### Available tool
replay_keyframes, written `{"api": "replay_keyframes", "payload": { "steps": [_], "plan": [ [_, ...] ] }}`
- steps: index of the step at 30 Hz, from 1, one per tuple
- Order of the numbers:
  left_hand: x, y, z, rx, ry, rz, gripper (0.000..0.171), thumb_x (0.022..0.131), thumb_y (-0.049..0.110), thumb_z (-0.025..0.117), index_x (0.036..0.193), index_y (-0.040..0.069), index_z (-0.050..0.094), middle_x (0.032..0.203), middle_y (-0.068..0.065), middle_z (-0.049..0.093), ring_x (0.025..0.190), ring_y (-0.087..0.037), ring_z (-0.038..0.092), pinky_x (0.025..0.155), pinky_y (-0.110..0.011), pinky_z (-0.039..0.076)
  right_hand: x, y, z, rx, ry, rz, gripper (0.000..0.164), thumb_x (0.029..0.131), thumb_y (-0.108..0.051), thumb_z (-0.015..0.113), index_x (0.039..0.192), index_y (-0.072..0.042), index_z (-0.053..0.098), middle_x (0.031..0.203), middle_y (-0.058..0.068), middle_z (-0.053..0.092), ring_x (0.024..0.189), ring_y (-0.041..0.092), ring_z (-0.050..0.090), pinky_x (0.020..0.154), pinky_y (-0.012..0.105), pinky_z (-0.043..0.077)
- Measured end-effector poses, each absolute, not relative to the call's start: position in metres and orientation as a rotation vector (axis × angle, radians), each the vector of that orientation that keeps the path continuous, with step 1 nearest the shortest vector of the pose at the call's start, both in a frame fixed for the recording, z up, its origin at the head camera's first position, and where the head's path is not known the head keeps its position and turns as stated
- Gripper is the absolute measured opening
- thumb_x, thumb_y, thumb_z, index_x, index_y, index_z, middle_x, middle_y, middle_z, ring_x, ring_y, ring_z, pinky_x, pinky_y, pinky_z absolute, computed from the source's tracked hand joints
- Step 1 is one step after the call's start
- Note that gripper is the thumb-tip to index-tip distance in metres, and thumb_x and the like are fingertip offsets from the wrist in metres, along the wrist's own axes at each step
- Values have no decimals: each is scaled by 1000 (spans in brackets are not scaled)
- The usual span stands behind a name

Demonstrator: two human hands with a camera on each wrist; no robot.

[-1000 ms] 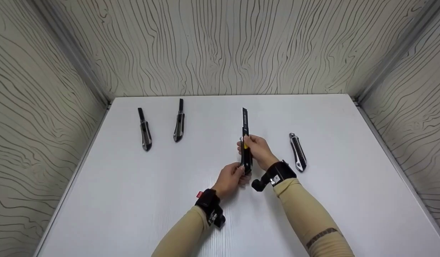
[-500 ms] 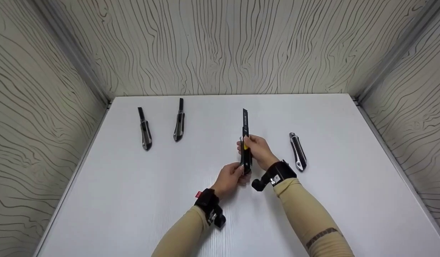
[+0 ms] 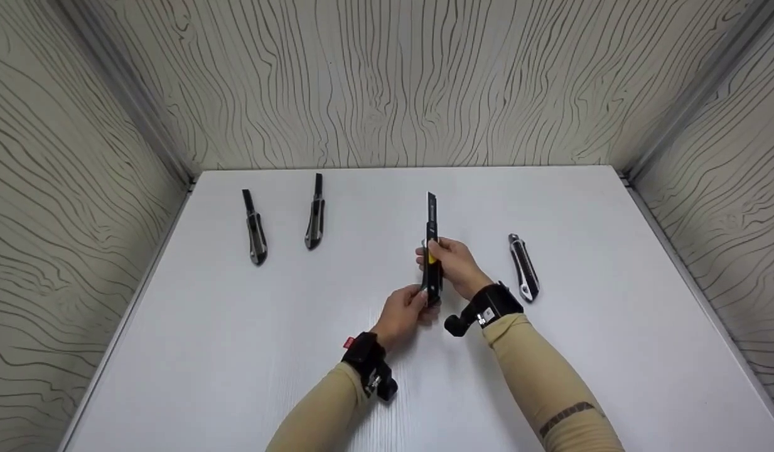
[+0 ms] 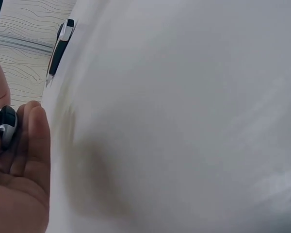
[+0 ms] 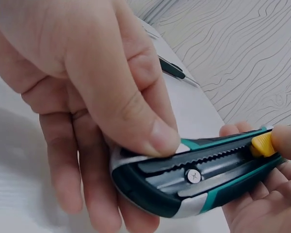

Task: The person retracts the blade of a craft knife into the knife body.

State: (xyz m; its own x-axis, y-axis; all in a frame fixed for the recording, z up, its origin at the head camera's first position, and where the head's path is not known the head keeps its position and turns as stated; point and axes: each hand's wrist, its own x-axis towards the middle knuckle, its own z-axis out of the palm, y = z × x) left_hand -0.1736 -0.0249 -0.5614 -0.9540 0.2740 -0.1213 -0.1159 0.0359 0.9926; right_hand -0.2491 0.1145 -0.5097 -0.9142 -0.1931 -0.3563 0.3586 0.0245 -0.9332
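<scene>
A utility knife (image 3: 432, 276) with a dark green and silver handle is held upright over the table's middle, its black blade (image 3: 432, 207) out and pointing away. My right hand (image 3: 460, 269) grips the handle, with the thumb on the yellow slider (image 5: 263, 144). At the rear end, my left hand (image 3: 402, 317) pinches the handle between thumb and fingers; the right wrist view shows that thumb pressing beside the screw. In the left wrist view, only the handle's butt end (image 4: 8, 127) shows among the fingers.
Two utility knives, one far left (image 3: 256, 238) and one nearer the middle (image 3: 315, 223), lie with dark blades extended. Right of my hands lies another knife (image 3: 525, 269) with no blade showing. Wood-grain panels (image 3: 387, 81) enclose the white table (image 3: 236, 351).
The blade tip sits slightly lower, and a little less blade shows beyond the handle. Both hands stay almost in place on the utility knife; the other knives have not moved.
</scene>
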Motion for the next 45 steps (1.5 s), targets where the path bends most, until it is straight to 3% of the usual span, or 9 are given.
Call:
{"api": "replay_keyframes", "payload": {
  "steps": [5,11,20,28,45],
  "plan": [
    [-173,-24,-560,177,2057,2004,27,104,14,43,111,-6,60,98,-28,68,81,-25,64,74,-41,58,-249,116,-509,214,1917,-1928,45,104,-30,46,138,-1,47,130,16,62,107,18,67,100,35,52],
    [-172,-25,-560,159,2068,2003,29,104,16,43,114,-5,60,102,-27,69,89,-33,68,77,-42,58,-247,116,-509,211,1919,-1913,47,103,-34,48,132,2,53,117,13,67,97,15,68,90,30,55],
    [-171,-25,-562,153,1827,2085,34,106,17,38,113,-11,57,95,-20,66,80,-19,63,74,-31,57,-245,115,-510,197,1919,-1945,45,103,-32,47,131,2,53,113,10,69,98,15,68,88,29,57],
    [-171,-25,-565,174,1899,2052,34,106,16,38,117,-9,58,109,-25,68,94,-27,71,83,-37,60,-246,117,-512,202,1962,-1915,43,103,-33,47,130,0,54,117,12,68,102,16,68,93,31,55],
    [-170,-24,-563,104,1901,2066,33,106,15,38,115,-8,60,104,-23,70,85,-19,70,79,-34,60,-245,114,-513,177,1967,-1914,38,104,-24,47,130,2,53,117,13,68,98,14,67,90,30,55]
  ]
}}
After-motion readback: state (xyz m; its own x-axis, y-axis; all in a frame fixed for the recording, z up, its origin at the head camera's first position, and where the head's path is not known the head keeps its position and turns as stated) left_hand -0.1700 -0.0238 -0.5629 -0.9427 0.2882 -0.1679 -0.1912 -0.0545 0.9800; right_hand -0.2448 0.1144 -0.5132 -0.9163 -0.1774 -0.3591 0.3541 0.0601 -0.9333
